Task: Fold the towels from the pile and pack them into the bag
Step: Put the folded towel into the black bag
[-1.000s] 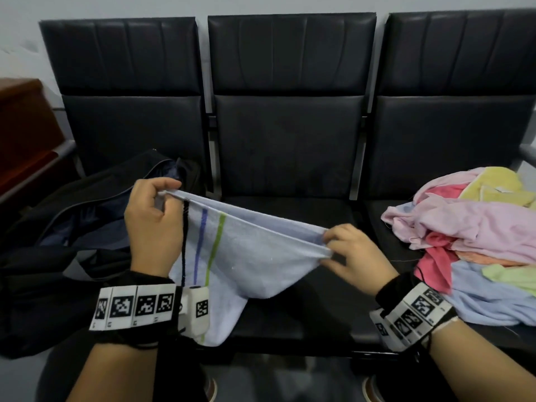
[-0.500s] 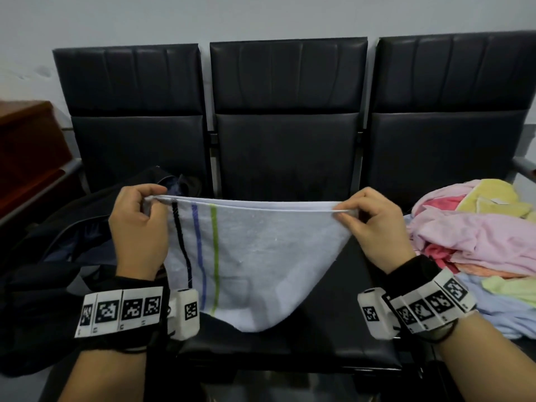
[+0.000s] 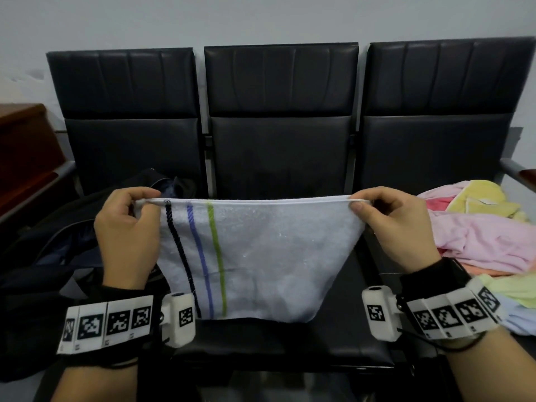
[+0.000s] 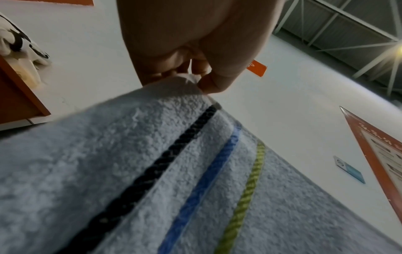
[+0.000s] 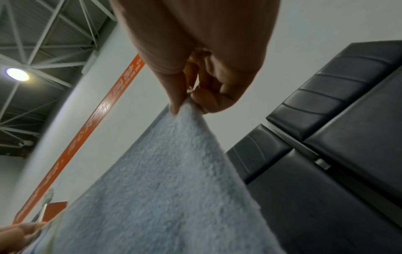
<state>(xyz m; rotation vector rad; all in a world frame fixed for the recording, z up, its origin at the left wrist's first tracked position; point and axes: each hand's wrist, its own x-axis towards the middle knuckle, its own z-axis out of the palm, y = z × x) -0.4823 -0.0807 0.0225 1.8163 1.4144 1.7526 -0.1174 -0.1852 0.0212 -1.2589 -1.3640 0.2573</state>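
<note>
From the head view, your left hand (image 3: 127,236) and right hand (image 3: 397,227) each pinch a top corner of the white striped towel (image 3: 261,256), stretched taut between your fingers above the middle seat (image 3: 290,343), the black bag (image 3: 43,256) left of them, the towel pile (image 3: 478,236) right. At the left wrist, thumb and fingers (image 4: 208,84) pinch the corner nearest the stripes. At the right wrist, fingers (image 5: 206,101) pinch the plain corner.

Dim, soft focus, ceiling lamp (image 5: 17,74) glare

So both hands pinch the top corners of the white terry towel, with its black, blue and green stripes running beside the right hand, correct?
Not quite: the stripes run beside the left hand, not the right hand, as the head view shows. Both hands do pinch the white terry towel by its top corners.
</note>
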